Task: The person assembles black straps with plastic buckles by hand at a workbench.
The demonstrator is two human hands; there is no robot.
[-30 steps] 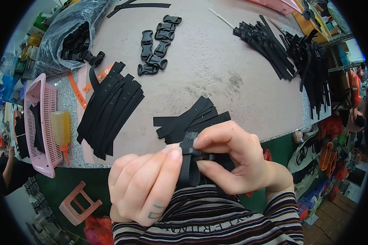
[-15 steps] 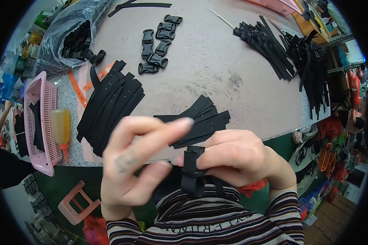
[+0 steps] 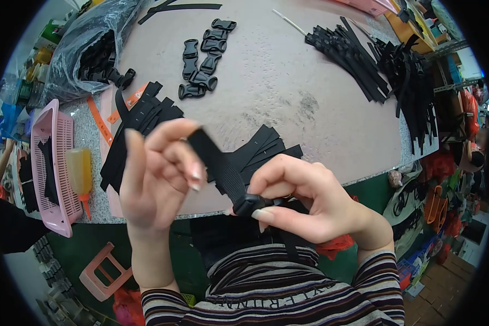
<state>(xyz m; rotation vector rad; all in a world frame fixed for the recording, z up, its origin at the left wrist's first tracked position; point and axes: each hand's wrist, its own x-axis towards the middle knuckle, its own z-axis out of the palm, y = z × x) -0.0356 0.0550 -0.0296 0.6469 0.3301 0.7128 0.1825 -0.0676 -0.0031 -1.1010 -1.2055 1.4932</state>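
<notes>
My right hand (image 3: 315, 198) pinches a black plastic buckle (image 3: 250, 204) between thumb and fingers, just past the table's front edge. From the buckle a black webbing strap (image 3: 220, 160) rises up and left, its flat end beside the fingertips of my left hand (image 3: 160, 168). That left hand is open, thumb well apart and fingers loosely bent. Behind the strap lies a fanned pile of cut black straps (image 3: 263, 144). A larger strap stack (image 3: 138, 127) sits beyond my left hand, partly hidden by it.
Several black buckles (image 3: 204, 80) lie at the table's back centre. A plastic bag of buckles (image 3: 100, 60) stands back left. At left are a pink basket (image 3: 68, 136) and a yellow-liquid bottle (image 3: 80, 171). Bundled black straps (image 3: 348, 62) lie back right. A pink stool (image 3: 106, 271) is below.
My left hand has drawn back left and turned, its fingers spreading. The strap's end now points up and left instead of standing upright. My right hand has turned the buckle, keeping hold.
</notes>
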